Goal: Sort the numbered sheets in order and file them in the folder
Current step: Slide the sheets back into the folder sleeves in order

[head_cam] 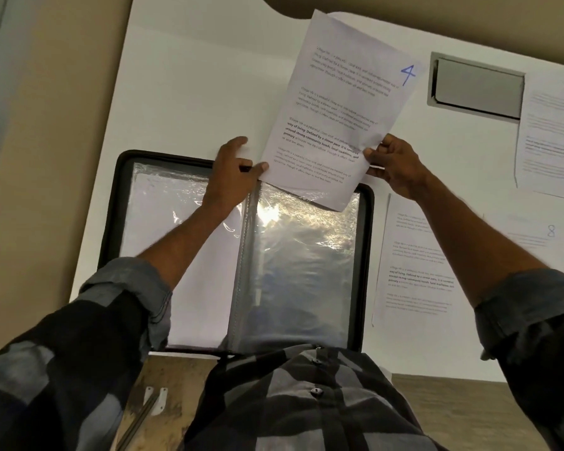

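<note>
While the white worktop carries everything, the coming move turns on one fit: sheet 4 against the mouth of the folder's right sleeve. The open folder lies at 6 o'clock, with its spine running from 12 to 6. Its left sleeve holds a white sheet whose number is not readable. Its right sleeve looks empty under the glare.

Sheet 4 is held off the worktop at 12 o'clock of that sleeve. Its long axis tilts from 7 to 1 o'clock, skewed against the sleeve's 12-to-6 line. Its lowest corner overlaps the sleeve's top edge, but I cannot tell whether that corner is inside the plastic or over it. I judge the sheet needs squaring to the sleeve before it slides toward 6 o'clock.

A loose sheet lies just beside the folder at 3 o'clock, with sheet 8 farther out.

The hands are apart, one at each lower side of sheet 4. The right hand pinches the sheet's right edge. The left hand sits at the top of the spine, nearer the sleeve mouth, thumb against the sheet's left corner and fingers curled. Whether it grips paper or sleeve I cannot tell.
</note>
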Motion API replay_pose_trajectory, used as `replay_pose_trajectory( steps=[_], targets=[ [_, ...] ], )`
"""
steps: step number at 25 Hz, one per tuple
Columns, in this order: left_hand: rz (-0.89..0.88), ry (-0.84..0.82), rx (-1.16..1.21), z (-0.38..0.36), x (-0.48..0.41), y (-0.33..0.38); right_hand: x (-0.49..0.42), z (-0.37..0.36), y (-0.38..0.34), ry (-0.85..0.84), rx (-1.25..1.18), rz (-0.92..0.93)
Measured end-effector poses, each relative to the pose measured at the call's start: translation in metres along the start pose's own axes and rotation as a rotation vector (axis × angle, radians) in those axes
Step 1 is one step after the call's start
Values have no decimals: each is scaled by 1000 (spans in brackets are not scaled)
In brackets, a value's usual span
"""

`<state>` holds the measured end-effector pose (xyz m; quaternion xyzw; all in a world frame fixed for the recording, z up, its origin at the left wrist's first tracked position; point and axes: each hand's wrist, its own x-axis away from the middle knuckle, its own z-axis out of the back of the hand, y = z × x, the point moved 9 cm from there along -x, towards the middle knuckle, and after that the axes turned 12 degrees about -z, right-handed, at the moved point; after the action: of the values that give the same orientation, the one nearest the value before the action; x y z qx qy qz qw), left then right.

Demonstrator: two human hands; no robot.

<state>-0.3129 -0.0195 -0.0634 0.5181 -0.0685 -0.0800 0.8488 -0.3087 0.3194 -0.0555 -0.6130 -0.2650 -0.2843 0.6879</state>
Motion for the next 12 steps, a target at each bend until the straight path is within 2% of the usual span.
replay_pose_trajectory(
  steps=[1, 4, 8, 10, 12],
  targets=[
    [56, 17, 50, 1, -1, -6, 0, -1, 3, 1, -24, -6],
    [49, -125, 31, -11, -6, -1, 0, -2, 11, 3, -59, -18],
    [30, -135, -91, -7, -15, 6, -1, 1, 20, 20, -105, -13],
    [37, -194, -153, -8, -21, 4, 0, 4, 19, 32, -116, 0],
    [4, -271, -323, -7, -27, 3, 0, 4, 16, 33, -114, 9]
  ],
)
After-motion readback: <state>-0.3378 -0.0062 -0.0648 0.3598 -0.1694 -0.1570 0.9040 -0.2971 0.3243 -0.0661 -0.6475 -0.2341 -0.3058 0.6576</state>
